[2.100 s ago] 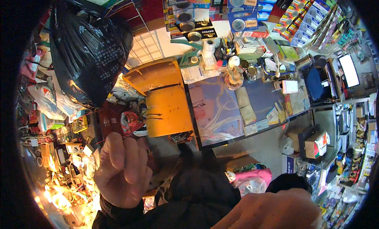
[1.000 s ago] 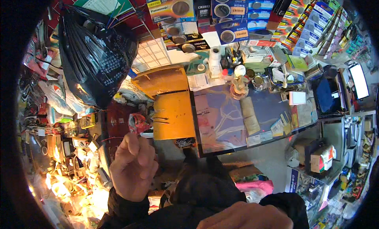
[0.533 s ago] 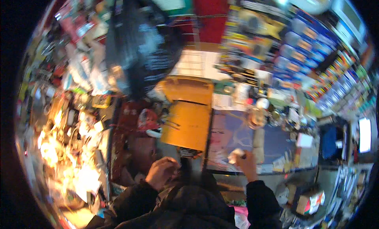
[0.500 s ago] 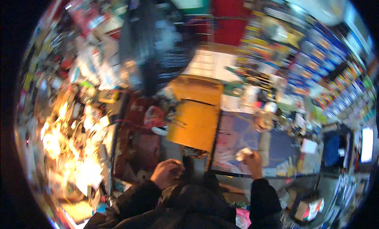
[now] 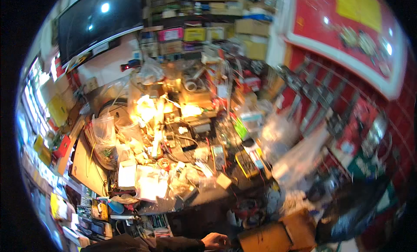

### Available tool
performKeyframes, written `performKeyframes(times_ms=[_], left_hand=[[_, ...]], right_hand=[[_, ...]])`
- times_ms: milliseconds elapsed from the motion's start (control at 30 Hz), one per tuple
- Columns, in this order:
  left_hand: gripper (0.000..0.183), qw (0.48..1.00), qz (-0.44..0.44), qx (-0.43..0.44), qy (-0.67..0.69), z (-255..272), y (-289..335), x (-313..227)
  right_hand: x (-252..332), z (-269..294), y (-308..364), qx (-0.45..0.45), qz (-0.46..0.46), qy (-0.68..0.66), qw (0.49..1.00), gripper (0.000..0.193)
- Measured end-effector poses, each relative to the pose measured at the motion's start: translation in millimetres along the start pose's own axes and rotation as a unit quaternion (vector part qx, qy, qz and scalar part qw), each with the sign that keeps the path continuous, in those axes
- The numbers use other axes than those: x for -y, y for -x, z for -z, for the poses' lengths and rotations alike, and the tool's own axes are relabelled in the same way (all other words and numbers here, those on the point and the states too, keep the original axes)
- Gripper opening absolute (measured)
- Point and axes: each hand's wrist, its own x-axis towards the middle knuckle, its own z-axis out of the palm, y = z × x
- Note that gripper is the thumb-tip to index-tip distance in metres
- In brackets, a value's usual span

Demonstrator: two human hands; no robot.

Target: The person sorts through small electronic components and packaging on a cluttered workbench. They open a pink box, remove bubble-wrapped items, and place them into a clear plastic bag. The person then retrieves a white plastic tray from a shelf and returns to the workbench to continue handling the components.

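Left hand [image 5: 215, 241]: low in the head view, its dark sleeve [image 5: 173, 243] entering from the lower left. The fingers looked loosely bent, palm side hidden; blur left it impossible to tell whether anything was pinched in them. The right hand was out of view.

Immediately right of the hand stood the orange chair [image 5: 265, 242], the nearest thing to it. A narrow dark gap appeared to separate them; no contact could be made out. Beyond the chair, farther right, hung a black plastic bag [image 5: 354, 215], smeared by motion.

Ahead of the hand, past a dark recess, ran the front edge of a cluttered surface [image 5: 208, 199]. Nearest the hand along it lay a small pale block [image 5: 223, 181]; ahead and to the right, a yellow-framed meter [image 5: 246, 164]; ahead and to the left, white sheets [image 5: 152, 184] under glaring light. Clear plastic bags [image 5: 299, 158] filled the area farther ahead on the right. Farthest out, shelves of boxes [image 5: 208, 32] stood straight ahead and a dark screen [image 5: 102, 24] hung to the left.

Step, as judged: the hand was poised in free space, with no handling of an object evident. Any reach to the surface would have called for raising the hand forward over that front edge; any grip on the chair, only a short shift right.
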Motion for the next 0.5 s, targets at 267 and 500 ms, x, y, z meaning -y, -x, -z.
performKeyframes(times_ms=[267, 500], left_hand=[[0.011, 0.968, 0.041, -0.169, 0.179, 147.6, -13.6, -50.2], [0.013, 0.916, -0.020, -0.380, 0.131, 217.7, 55.9, -72.6]], right_hand=[[364.2, -178.2, -138.1, 0.282, 0.203, 0.006, 0.937, 0.035], [673.6, -301.7, -206.9, 0.285, 0.517, 0.068, 0.804, 0.031]])
